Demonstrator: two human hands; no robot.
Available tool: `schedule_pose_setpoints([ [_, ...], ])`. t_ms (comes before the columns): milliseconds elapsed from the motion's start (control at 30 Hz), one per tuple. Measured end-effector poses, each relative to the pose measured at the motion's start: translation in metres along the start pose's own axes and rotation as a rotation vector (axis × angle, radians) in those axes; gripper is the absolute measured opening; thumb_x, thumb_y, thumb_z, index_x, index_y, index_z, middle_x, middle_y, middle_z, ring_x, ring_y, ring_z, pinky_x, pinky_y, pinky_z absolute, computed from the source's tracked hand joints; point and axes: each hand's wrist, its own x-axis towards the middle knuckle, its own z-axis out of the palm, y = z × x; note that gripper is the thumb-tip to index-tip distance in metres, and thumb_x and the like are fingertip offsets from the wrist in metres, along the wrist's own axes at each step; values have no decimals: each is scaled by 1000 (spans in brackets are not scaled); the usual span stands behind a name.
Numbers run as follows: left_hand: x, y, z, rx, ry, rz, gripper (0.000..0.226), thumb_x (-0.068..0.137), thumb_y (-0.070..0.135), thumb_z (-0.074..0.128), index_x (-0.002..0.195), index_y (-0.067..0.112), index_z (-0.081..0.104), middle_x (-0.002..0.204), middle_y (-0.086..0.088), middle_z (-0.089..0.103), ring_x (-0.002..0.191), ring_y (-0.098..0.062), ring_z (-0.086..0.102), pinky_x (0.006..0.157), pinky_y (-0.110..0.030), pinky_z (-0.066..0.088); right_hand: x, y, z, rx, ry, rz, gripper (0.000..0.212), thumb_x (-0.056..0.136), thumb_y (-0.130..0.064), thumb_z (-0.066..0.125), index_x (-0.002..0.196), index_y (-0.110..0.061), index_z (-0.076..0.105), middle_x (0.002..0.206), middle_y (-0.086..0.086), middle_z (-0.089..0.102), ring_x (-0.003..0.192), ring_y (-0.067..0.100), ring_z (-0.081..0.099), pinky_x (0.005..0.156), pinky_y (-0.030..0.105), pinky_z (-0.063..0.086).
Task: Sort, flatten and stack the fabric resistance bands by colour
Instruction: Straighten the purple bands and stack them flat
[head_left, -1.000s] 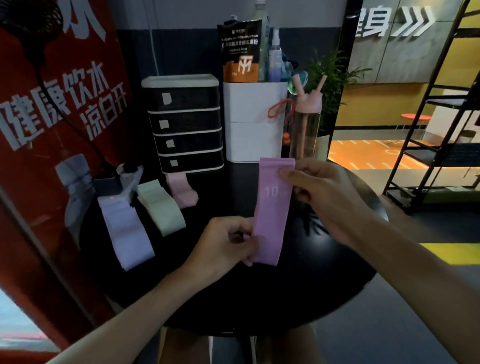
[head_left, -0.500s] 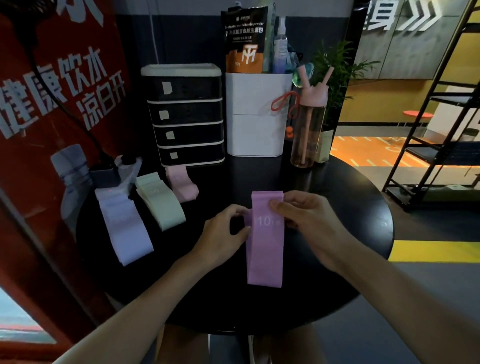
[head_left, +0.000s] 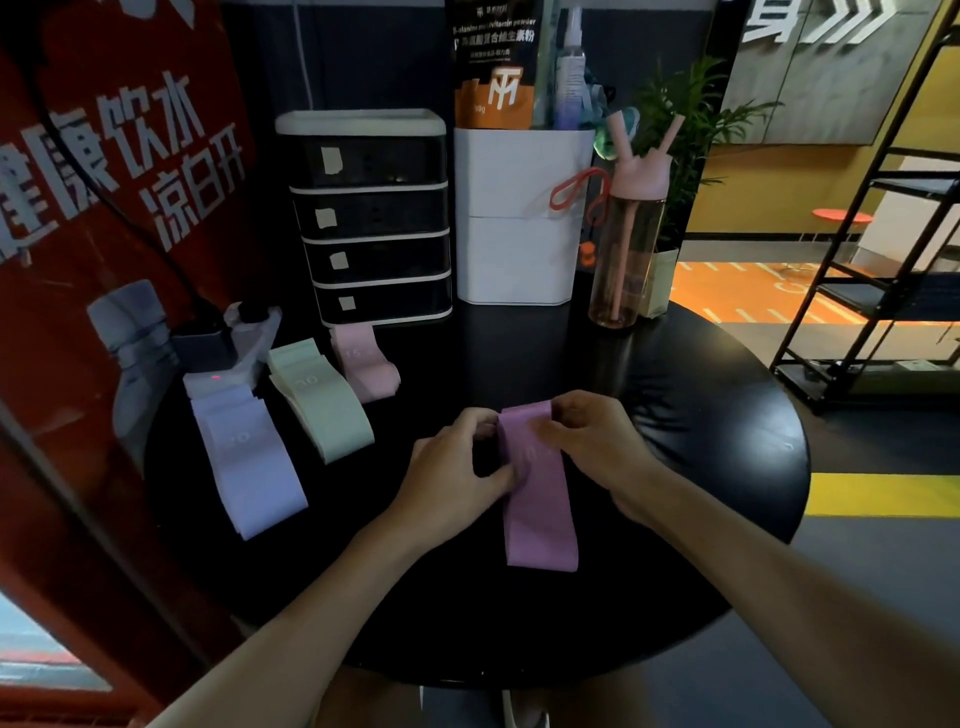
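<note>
Round black counter (head_left: 675, 415), glossy top. Along its left side are three piles in a row: lavender bands (head_left: 249, 457) nearest the edge, mint-green bands (head_left: 327, 405) beside them, and pale pink bands (head_left: 363, 366) further back, just in front of a black drawer unit (head_left: 374, 223). A white power strip (head_left: 234, 353) sits behind the lavender pile. At the back, a white bin (head_left: 519, 223) stands beside the drawers, with a pink water bottle (head_left: 626, 249) to its right. In the middle, one purple band (head_left: 540, 509) lies lengthwise, left hand (head_left: 457, 467) and right hand (head_left: 592, 441) pinching its far end.
</note>
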Motion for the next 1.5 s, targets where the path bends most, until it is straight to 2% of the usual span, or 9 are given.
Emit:
schedule_pose_setpoints([
  [167, -1, 4, 0, 39, 28, -4, 64, 84, 48, 73, 139, 30, 45, 136, 12, 57, 132, -11, 44, 114, -36, 31, 17, 4, -5, -310, -126, 13, 34, 68, -27, 74, 99, -26, 61, 95, -2, 67, 90, 20, 65, 86, 42, 54],
  [233, -2, 4, -1, 25, 19, -11, 65, 84, 50, 72, 140, 31, 45, 137, 12, 57, 133, -13, 44, 115, -38, 32, 20, -2, -9, -367, -236, 0, 42, 76, -18, 76, 114, -16, 59, 93, 0, 65, 85, 18, 63, 80, 32, 54],
  [333, -1, 3, -1, 5, 9, -25, 67, 83, 53, 72, 140, 32, 44, 137, 12, 57, 133, -15, 45, 114, -41, 34, 21, -14, -14, -428, -361, -10, 21, 82, -11, 72, 99, -1, 64, 77, 2, 58, 69, 12, 52, 59, 21, 42],
  [500, -1, 2, 0, 10, 3, -22, 67, 82, 55, 72, 139, 34, 44, 136, 13, 56, 133, -15, 44, 114, -42, 34, 24, -22, -16, -431, -428, 20, 19, 81, -8, 73, 91, 6, 66, 74, 7, 56, 68, 13, 49, 62, 27, 39],
  [833, -1, 13, 6, 309, 1, 10, 56, 83, 69, 58, 123, 29, 64, 145, 7, 42, 136, -14, 38, 109, -35, 23, 20, -28, -23, -367, -405, -55, 18, 81, 2, 64, 91, -14, 61, 81, -1, 55, 70, 8, 49, 58, 18, 39],
  [933, -1, 14, 10, 128, -45, -1, 45, 76, 65, 65, 107, 33, 65, 122, 14, 59, 118, -12, 55, 104, -37, 38, 13, -27, -31, -186, -343, -110, 21, 82, 4, 65, 90, -15, 62, 81, 0, 57, 71, 9, 52, 60, 18, 41],
  [1067, 1, 30, 2, -304, -10, 26, 21, 84, 17, 77, 93, 21, 59, 90, -3, 69, 80, -11, 62, 74, -33, 51, -1, -22, -47, 37, -201, -156, 22, 84, 4, 67, 98, -12, 62, 86, 4, 61, 75, 9, 56, 60, 12, 44],
  [1300, 12, 55, -33, 283, -291, 347, 30, 89, 27, 67, 111, 39, 51, 101, 14, 67, 93, -11, 64, 86, -41, 53, -28, 14, -59, 21, -148, -217, 49, 76, 8, 74, 116, -14, 56, 106, 15, 66, 91, 21, 66, 78, 32, 57],
  [1500, 2, 61, -27, 526, -390, 357, 57, 88, 44, 66, 137, 37, 38, 122, 10, 62, 106, -14, 60, 93, -31, 46, -41, 33, -48, -198, -203, -344, 65, 74, -7, 82, 128, -19, 47, 111, -14, 61, 96, -9, 61, 80, 6, 44],
])
